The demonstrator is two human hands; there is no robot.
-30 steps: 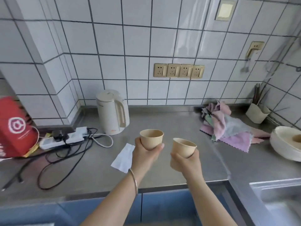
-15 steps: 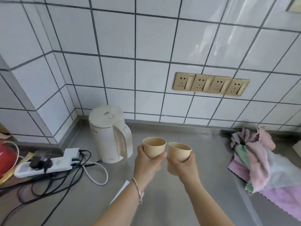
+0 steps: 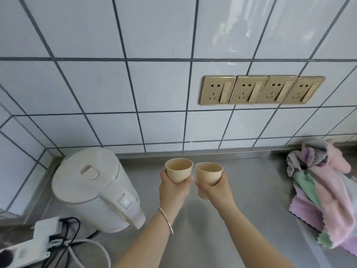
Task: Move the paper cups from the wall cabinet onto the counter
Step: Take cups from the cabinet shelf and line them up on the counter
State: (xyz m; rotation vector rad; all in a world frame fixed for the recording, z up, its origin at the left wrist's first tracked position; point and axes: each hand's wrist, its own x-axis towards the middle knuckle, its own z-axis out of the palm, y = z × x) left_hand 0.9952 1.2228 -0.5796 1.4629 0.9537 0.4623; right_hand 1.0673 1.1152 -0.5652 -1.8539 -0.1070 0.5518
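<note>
The left hand [image 3: 172,187] is gripping one tan paper cup [image 3: 179,173], fingers and thumb curling round its lower half, and the right hand [image 3: 216,189] is gripping a second paper cup [image 3: 208,176] the same way. Both cups are standing upright with open mouths facing up, side by side and nearly touching, over the steel counter [image 3: 251,200]; whether their bases are resting on it cannot be told, since the hands are covering them. A thin bracelet [image 3: 165,220] is sitting on the left wrist. Just to the left of the left hand a white electric kettle [image 3: 92,188] is standing, with a power strip [image 3: 29,246] and cables nearer the person. Well to the right of the right hand a heap of pink, green and grey cloths [image 3: 326,192] is lying. Beyond the hands, four gold wall sockets [image 3: 260,89] are sitting in the white tiled wall [image 3: 96,84].
</note>
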